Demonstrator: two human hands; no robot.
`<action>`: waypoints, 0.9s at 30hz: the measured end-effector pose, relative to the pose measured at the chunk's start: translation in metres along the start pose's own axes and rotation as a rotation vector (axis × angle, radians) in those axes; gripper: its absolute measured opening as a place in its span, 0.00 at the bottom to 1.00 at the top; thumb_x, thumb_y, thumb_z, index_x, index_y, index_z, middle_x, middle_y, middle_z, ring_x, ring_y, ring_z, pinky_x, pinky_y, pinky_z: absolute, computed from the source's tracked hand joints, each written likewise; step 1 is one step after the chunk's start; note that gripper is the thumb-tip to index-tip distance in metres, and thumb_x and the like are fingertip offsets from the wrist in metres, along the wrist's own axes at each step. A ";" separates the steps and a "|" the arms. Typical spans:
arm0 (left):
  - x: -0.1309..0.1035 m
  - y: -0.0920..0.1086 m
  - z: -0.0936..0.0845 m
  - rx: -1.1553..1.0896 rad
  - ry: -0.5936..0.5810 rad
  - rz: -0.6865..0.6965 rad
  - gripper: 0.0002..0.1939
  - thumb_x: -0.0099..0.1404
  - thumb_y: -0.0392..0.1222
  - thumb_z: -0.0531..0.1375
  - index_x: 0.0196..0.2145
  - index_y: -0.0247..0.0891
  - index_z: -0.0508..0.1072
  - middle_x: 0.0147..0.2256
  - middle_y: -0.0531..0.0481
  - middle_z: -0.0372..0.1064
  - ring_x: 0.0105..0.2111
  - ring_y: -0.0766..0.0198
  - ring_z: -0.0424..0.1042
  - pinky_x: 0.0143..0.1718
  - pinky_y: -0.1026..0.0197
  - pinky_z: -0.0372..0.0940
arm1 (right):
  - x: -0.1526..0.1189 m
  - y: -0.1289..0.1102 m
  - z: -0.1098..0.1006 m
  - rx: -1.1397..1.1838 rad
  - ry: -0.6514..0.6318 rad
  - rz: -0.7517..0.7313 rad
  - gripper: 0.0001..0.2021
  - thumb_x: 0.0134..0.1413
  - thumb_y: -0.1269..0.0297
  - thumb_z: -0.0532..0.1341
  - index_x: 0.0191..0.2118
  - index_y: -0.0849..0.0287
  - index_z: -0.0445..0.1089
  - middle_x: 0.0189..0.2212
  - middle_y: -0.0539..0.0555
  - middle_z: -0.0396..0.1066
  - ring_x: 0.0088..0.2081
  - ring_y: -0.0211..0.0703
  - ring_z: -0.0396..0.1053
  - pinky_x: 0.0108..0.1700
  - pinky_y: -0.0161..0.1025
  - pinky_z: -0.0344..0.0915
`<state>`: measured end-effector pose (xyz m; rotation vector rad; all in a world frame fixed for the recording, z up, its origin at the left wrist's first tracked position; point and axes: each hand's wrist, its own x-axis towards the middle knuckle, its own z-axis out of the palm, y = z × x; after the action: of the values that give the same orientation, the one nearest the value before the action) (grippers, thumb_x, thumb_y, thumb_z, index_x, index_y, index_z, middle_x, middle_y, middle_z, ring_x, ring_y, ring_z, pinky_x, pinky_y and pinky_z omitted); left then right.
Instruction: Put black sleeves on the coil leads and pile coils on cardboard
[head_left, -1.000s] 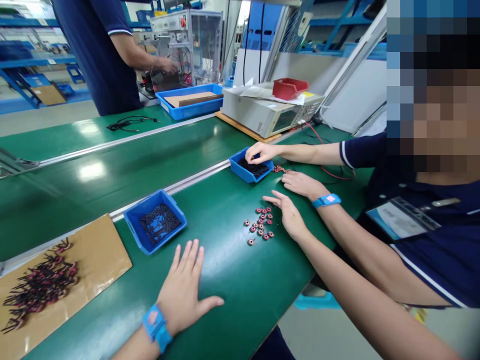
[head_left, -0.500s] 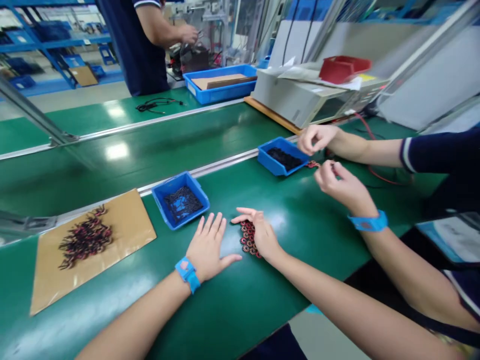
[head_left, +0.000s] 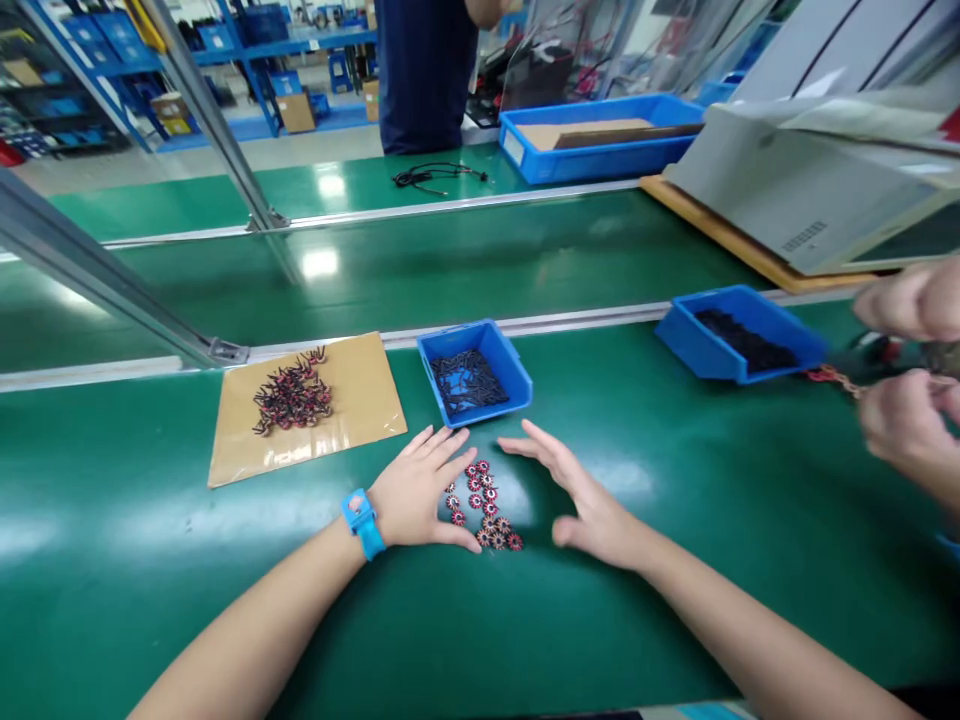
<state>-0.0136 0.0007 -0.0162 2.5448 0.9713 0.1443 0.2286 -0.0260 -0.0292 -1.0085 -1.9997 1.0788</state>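
Several small round coils point(head_left: 489, 508), red, copper and black, lie loosely grouped on the green work surface point(head_left: 390, 630). On their left, my left hand point(head_left: 420, 492) rests palm down with fingers spread, its thumb and fingers bordering the coils. My right hand point(head_left: 574, 490) is to their right, fingers apart and nothing in it. Just beyond both hands stands a blue bin point(head_left: 517, 375) holding short black tube-like pieces point(head_left: 469, 382). A pile of coils with black leads point(head_left: 292, 395) sits on a cardboard sheet point(head_left: 360, 400) at the left.
At the right, a co-worker's hands point(head_left: 907, 420) work beside a second blue bin point(head_left: 694, 345) of black pieces. Behind are a metal rail point(head_left: 577, 320), a slanted metal post point(head_left: 112, 270), a large grey device point(head_left: 787, 190) and a blue tray point(head_left: 607, 165). Another person point(head_left: 427, 80) stands across the bench.
My right hand has drawn away from the coils, which now lie more spread out. My left hand stays spread beside them. The camera view has turned to the right-hand side less, showing more of the left.
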 end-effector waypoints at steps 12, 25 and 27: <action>0.019 0.001 0.010 0.002 0.168 0.009 0.51 0.49 0.73 0.52 0.58 0.29 0.59 0.59 0.32 0.55 0.60 0.46 0.54 0.61 0.43 0.44 | 0.008 0.003 0.011 -0.738 -0.088 -0.256 0.53 0.48 0.45 0.59 0.66 0.62 0.23 0.57 0.72 0.58 0.59 0.60 0.57 0.56 0.61 0.59; -0.012 -0.014 -0.010 -0.132 0.242 -0.046 0.24 0.46 0.60 0.65 0.36 0.41 0.74 0.47 0.41 0.66 0.50 0.49 0.64 0.51 0.44 0.59 | 0.039 -0.001 0.004 -0.581 0.004 -0.668 0.43 0.51 0.40 0.53 0.64 0.64 0.42 0.52 0.69 0.62 0.54 0.57 0.61 0.50 0.55 0.65; -0.009 -0.012 -0.009 -0.150 0.244 -0.055 0.22 0.47 0.59 0.65 0.36 0.42 0.75 0.47 0.42 0.66 0.50 0.49 0.62 0.52 0.43 0.58 | 0.051 -0.011 -0.005 -0.524 0.114 -0.759 0.37 0.53 0.44 0.55 0.62 0.62 0.48 0.50 0.66 0.63 0.53 0.55 0.62 0.50 0.54 0.65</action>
<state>-0.0296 0.0057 -0.0129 2.3991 1.0755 0.5024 0.2036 0.0154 -0.0087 -0.4302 -2.3139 0.0908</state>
